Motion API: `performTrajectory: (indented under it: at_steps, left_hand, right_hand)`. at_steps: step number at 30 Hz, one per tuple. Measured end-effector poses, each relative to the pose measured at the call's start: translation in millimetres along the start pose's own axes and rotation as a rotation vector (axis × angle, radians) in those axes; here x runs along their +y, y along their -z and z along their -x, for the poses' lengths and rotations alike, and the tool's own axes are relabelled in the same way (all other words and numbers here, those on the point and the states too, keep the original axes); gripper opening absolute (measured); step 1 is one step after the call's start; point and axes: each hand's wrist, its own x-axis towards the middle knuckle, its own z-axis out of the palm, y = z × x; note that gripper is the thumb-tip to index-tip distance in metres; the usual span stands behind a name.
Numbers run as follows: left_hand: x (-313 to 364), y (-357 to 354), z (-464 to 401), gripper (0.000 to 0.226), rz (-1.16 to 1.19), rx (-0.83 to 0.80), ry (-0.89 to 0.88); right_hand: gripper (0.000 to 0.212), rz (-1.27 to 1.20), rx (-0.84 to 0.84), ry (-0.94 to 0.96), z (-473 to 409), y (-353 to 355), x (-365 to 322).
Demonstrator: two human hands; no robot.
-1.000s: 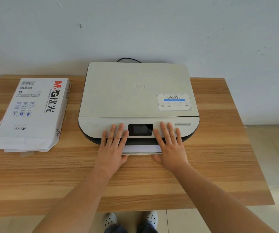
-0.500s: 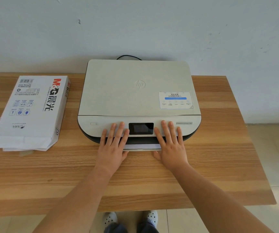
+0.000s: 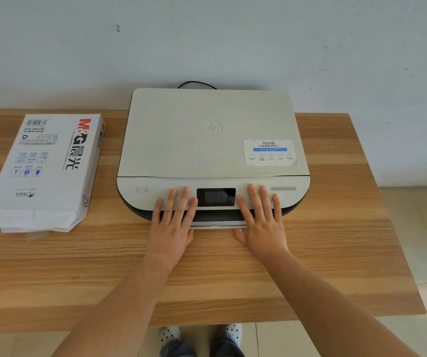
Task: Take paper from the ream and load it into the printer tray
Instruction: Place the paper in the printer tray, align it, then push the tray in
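Observation:
A white flatbed printer (image 3: pixel 207 140) stands on the wooden table (image 3: pixel 336 228), its lid closed and a dark screen (image 3: pixel 216 197) on the front panel. The paper tray (image 3: pixel 217 224) shows as a thin strip at the printer's front edge, with white paper in it, almost fully inside. My left hand (image 3: pixel 172 224) and my right hand (image 3: pixel 262 222) lie flat with fingers spread on the front panel, one on each side of the screen, palms against the tray front. The white ream (image 3: pixel 45 166) lies at the left, its near end torn open.
A black cable (image 3: pixel 197 84) loops behind the printer against the white wall. The table's right edge drops to a tiled floor (image 3: pixel 418 228). Shoes (image 3: pixel 199 336) show below the front edge.
The tray with its paper has slid further into the printer under both palms, so less of it sticks out. Both hands have moved slightly toward the printer.

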Motion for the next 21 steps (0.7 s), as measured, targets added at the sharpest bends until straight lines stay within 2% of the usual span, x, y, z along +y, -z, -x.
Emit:
performTrajectory:
  at_steps: [18,21]
  left_hand:
    - [-5.5,-16.5,-5.1,0.094,-0.031,0.178,-0.036]
    - [-4.9,-23.0,-7.2,0.074,-0.048,0.217,0.002]
  right_hand:
    - [0.090,0.039,0.185,0.014,-6.2,-15.5,1.1]
    - [0.089,0.034,0.206,0.020,-7.2,-19.1,1.6]
